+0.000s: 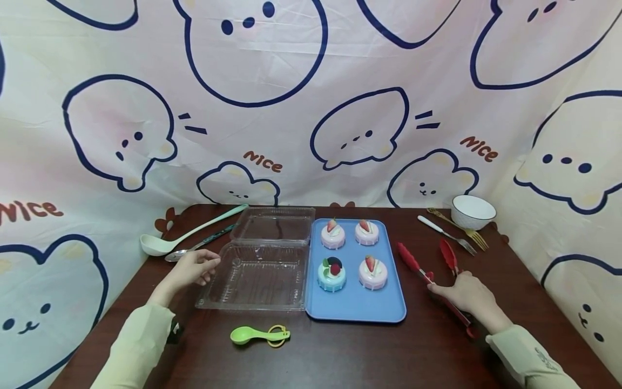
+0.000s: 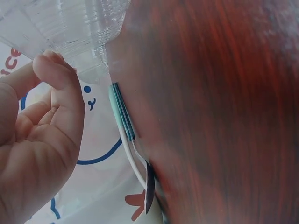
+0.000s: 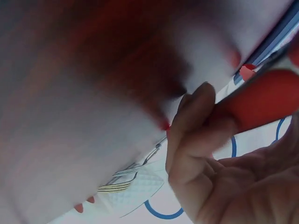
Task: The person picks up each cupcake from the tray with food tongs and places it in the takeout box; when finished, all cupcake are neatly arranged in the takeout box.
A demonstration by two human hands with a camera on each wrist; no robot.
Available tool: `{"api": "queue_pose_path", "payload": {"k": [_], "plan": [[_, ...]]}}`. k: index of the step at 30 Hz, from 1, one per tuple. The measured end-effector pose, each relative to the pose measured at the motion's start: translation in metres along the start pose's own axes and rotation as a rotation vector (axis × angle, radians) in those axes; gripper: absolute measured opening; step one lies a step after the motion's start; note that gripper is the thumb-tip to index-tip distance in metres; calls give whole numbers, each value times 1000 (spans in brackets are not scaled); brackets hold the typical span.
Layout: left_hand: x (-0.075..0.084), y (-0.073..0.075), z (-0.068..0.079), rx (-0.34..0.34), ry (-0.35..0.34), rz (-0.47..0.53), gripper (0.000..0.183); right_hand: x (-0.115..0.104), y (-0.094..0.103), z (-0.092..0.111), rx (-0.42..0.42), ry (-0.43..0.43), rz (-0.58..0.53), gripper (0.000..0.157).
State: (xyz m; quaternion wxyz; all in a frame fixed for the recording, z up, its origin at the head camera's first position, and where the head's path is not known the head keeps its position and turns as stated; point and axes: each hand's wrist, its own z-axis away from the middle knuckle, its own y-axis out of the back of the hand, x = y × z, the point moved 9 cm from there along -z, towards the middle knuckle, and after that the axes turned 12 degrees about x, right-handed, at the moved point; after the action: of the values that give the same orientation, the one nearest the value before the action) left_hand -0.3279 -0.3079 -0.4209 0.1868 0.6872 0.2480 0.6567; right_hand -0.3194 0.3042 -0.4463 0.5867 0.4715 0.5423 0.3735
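My right hand (image 1: 468, 294) grips a pair of tongs (image 1: 412, 261) with red tips and red handle parts, spread on the table right of the blue tray. In the right wrist view, my fingers (image 3: 198, 135) curl against the tongs' red handle (image 3: 266, 100). My left hand (image 1: 196, 266) hovers beside the clear hinged plastic box (image 1: 257, 308), its fingers loosely bent; whether the fingertips touch the box's edge is hard to tell. The box's lid (image 1: 274, 224) stands open at the back. The blue tray (image 1: 355, 310) bears three pink strawberry cakes (image 1: 373, 274) and one turquoise berry cake (image 1: 331, 276).
A pale ladle (image 1: 157, 245) and a dark-handled spoon (image 1: 209, 239) lie at the back left. Green measuring spoons (image 1: 250, 335) lie in front of the box. At the back right are a white-handled fork (image 1: 447, 235), a gold fork (image 1: 473, 234) and a white bowl (image 1: 473, 213).
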Motion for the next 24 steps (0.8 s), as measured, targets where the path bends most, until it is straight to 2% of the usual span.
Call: {"api": "queue_pose_path", "payload": {"k": [8,12,15,20,24], "plan": [[-6,-1,2,-43,32,96,40,2,5,-2,26,-3,-51,98],[-7,-3,2,-60,44,128,41,0,14,1,100,14,-100,87],[-8,-3,1,-61,57,136,42,-3,23,5,163,44,-154,82],[-7,-4,0,-64,65,145,42,-7,42,10,257,126,-217,87],[-8,-4,1,-65,71,162,43,-16,53,19,310,213,-244,75]]}}
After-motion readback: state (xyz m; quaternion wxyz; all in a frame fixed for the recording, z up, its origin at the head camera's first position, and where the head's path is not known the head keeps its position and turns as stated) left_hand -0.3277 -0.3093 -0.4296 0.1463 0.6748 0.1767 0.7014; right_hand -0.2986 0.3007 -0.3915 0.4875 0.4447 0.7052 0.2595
